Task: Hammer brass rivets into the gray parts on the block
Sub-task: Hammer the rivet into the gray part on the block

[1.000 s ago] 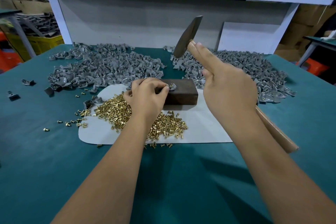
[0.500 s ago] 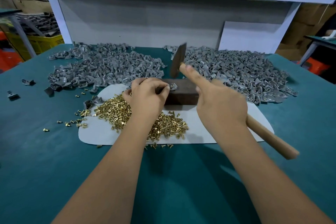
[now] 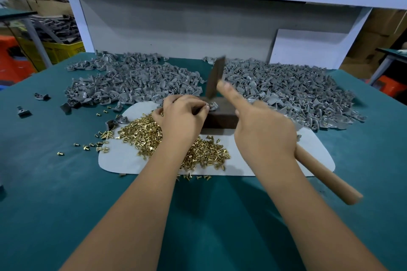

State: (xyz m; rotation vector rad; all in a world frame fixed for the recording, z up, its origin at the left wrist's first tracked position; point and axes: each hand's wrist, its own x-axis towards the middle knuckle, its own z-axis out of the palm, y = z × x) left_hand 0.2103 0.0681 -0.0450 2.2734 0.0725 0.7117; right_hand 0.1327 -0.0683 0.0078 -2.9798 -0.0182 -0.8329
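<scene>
A dark brown block [image 3: 222,116] stands on a white mat [image 3: 259,160]. On its top left corner lies a gray part [image 3: 213,106], pinched at its left side by my left hand [image 3: 182,116]. My right hand [image 3: 262,132] grips a hammer by its wooden handle [image 3: 326,180], index finger stretched along it. The blurred metal hammer head [image 3: 214,79] stands just above the gray part. A heap of brass rivets [image 3: 154,136] lies under and around my left wrist.
Two big heaps of gray parts lie behind the block, a left heap [image 3: 132,81] and a right heap [image 3: 290,90]. Stray rivets [image 3: 88,145] and single gray parts [image 3: 24,112] dot the teal table at left. A white shelf frame [image 3: 79,17] rises behind.
The hammer has swung down from a raised position to just above the gray part on the block. My left hand has stayed pinching the part.
</scene>
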